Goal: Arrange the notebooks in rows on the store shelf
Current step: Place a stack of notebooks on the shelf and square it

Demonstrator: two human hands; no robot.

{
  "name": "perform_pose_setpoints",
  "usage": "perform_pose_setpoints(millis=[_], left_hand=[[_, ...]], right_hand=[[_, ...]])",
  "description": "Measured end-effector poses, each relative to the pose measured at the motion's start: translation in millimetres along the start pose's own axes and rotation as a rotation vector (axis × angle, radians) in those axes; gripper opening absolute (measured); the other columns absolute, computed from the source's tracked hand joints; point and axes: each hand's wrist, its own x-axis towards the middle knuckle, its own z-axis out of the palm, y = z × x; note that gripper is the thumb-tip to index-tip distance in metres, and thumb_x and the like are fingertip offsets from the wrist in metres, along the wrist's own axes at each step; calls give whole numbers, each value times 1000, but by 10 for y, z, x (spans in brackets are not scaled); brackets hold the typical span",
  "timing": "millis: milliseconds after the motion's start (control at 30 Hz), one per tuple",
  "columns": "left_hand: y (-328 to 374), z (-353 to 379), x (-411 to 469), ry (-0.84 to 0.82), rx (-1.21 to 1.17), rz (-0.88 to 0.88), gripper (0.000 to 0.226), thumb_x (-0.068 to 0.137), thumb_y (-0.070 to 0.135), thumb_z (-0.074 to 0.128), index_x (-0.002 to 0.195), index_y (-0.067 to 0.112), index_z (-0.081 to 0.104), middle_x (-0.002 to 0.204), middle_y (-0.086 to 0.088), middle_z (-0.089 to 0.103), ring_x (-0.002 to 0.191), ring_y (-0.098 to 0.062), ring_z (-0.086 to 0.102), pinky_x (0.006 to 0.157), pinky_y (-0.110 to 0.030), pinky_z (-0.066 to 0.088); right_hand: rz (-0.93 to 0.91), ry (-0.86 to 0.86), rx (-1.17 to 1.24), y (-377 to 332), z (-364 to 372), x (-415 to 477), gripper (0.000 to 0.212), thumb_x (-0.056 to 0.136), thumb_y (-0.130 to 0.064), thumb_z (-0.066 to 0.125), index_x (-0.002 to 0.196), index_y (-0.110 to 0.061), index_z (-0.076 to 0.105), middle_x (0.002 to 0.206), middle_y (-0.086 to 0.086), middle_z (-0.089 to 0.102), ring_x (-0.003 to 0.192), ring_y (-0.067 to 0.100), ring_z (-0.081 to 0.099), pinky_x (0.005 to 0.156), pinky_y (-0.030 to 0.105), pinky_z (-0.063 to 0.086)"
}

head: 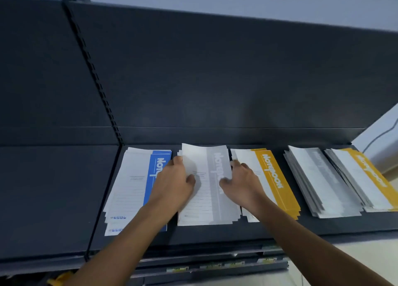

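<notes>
Left hand (pixel 173 179) and right hand (pixel 242 181), held apart. We see each gripping one long edge of the grey notebook stack (pixel 207 199), thumbs on its top cover. The stack lies flat between them on the dark shelf (pixel 53 199). A blue notebook stack (pixel 133 184) lies just to its left, partly under the left forearm. Rightward follow a yellow notebook stack (pixel 270 178), a second grey stack (pixel 318 178) and a second yellow stack (pixel 366 173).

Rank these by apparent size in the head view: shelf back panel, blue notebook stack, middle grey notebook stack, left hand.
1. Shelf back panel
2. Blue notebook stack and middle grey notebook stack: alike, each partly covered, so unranked
3. Left hand
</notes>
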Motion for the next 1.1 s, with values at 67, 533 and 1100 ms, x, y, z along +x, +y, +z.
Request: perform_pose_setpoints(millis=[67, 533, 1100], left_hand=[[-6, 61, 9, -1, 32, -19, 40, 96, 33, 57, 127, 9, 45, 121, -10, 57, 103, -28, 59, 75, -35, 47], [44, 111, -34, 51, 195, -82, 45, 98, 38, 51, 134, 16, 38, 129, -4, 51, 104, -24, 60, 68, -32, 49], [-639, -521, -635, 157, 153, -222, 49, 98, 34, 55, 140, 14, 39, 137, -7, 50, 87, -23, 66, 78, -41, 55]], right_hand=[[-13, -17, -16, 13, 35, 69, 41, 90, -27, 58, 128, -15, 50, 114, 3, 60, 96, 24, 60, 77, 36, 52], [-173, -70, -162, 130, -22, 261, 42, 91, -30, 59, 128, -14, 49, 125, 5, 54, 103, 25, 62, 70, 32, 44], [-701, -47, -194, -811, 387, 29, 36, 95, -29, 54, 128, -14, 53, 128, 6, 48, 119, 25, 46, 76, 33, 41]])
